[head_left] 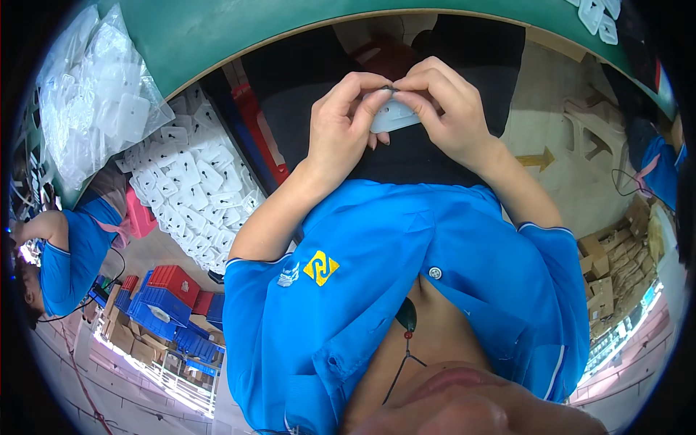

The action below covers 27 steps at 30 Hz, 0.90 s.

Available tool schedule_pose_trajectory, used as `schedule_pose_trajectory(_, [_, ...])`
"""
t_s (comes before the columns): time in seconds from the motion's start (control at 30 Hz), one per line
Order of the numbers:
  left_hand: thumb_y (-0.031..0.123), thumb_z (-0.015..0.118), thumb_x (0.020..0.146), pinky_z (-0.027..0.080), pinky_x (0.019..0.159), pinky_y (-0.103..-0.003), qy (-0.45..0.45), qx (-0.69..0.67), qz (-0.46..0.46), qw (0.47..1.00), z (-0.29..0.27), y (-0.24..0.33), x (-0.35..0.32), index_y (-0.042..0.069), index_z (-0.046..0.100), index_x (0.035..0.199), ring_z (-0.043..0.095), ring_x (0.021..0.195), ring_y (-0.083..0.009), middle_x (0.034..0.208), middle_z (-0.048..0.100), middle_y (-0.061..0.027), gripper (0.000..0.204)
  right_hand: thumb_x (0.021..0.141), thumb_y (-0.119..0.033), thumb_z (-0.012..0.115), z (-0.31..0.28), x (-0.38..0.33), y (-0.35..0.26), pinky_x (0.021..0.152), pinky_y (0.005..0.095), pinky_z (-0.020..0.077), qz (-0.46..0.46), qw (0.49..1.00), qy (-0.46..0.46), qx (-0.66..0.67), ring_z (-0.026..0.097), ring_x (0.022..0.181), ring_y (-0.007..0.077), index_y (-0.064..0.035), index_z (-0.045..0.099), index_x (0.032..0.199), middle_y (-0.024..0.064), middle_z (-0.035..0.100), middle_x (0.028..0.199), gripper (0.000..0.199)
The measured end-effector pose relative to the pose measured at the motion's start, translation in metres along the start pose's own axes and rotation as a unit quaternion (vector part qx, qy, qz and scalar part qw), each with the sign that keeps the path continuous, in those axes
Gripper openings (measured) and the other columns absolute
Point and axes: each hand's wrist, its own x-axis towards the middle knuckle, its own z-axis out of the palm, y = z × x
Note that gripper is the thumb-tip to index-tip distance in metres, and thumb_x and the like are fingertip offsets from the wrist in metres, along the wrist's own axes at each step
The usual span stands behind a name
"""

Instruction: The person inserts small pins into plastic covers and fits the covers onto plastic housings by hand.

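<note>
Both hands meet over my lap, just below the green table's edge. My left hand [342,123] pinches a small translucent white plastic plate [396,118] by its left side, thumb and forefinger at the upper edge. From the other side, my right hand [451,109] grips the same plate, its fingertips almost touching the left ones. Between the fingertips shows a small dark part [391,88] at the plate's upper edge; its exact shape is mostly hidden by the fingers.
A green table [239,29] curves across the top. On it lie a clear bag of white plates [109,101] and loose plates [598,20]. Many plates with dark parts [192,188] fill a container at left. Nearby are a co-worker [76,254], a stool [594,127] and crates [170,290].
</note>
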Motion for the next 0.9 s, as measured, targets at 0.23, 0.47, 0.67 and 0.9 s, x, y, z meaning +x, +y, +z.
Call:
schedule_pose_trajectory(0.23, [0.006,0.053,0.089,0.042,0.041,-0.018,-0.025,0.041,-0.007,0.999,-0.004,0.000,-0.001,0.001,0.059,0.094,0.059,0.053,-0.0098,0.077,0.060,-0.0078,0.010,0.073,-0.007,0.066,-0.001,-0.001,0.001,0.054,0.0292,0.0459,-0.136,0.984,0.016,-0.114,0.057,0.067,0.0206,-0.0053,0.060,0.081,0.0058,0.056,0.075,0.010])
schedule_pose_trajectory(0.47, [0.002,0.055,0.087,0.046,0.051,-0.019,-0.024,0.025,-0.040,0.999,-0.004,0.002,-0.005,-0.003,0.049,0.114,0.060,0.069,-0.0114,0.091,0.058,-0.0106,0.027,0.074,-0.011,0.067,-0.006,-0.009,-0.001,0.054,0.0293,0.0445,-0.052,0.996,0.026,-0.074,0.056,0.067,0.0209,-0.0054,0.058,0.078,0.0058,0.054,0.073,0.011])
schedule_pose_trajectory(0.67, [-0.003,0.062,0.080,0.049,0.073,-0.022,-0.082,0.089,0.013,0.993,-0.005,-0.007,-0.015,-0.002,0.045,0.120,0.056,0.090,-0.0129,0.103,0.055,-0.0115,0.043,0.074,-0.011,0.066,-0.009,-0.015,-0.002,0.057,0.0302,0.0440,0.003,0.996,-0.030,-0.089,0.056,0.065,0.0210,-0.0059,0.056,0.076,0.0051,0.054,0.071,0.011])
schedule_pose_trajectory(0.9, [-0.001,0.065,0.078,0.045,0.084,-0.026,-0.097,0.161,-0.023,0.982,-0.007,-0.006,-0.017,-0.002,0.047,0.118,0.055,0.092,-0.0138,0.107,0.055,-0.0084,0.044,0.075,-0.012,0.067,-0.008,-0.020,-0.004,0.053,0.0283,0.0432,0.053,0.997,-0.055,-0.017,0.056,0.062,0.0182,-0.0050,0.057,0.074,0.0049,0.054,0.071,0.012])
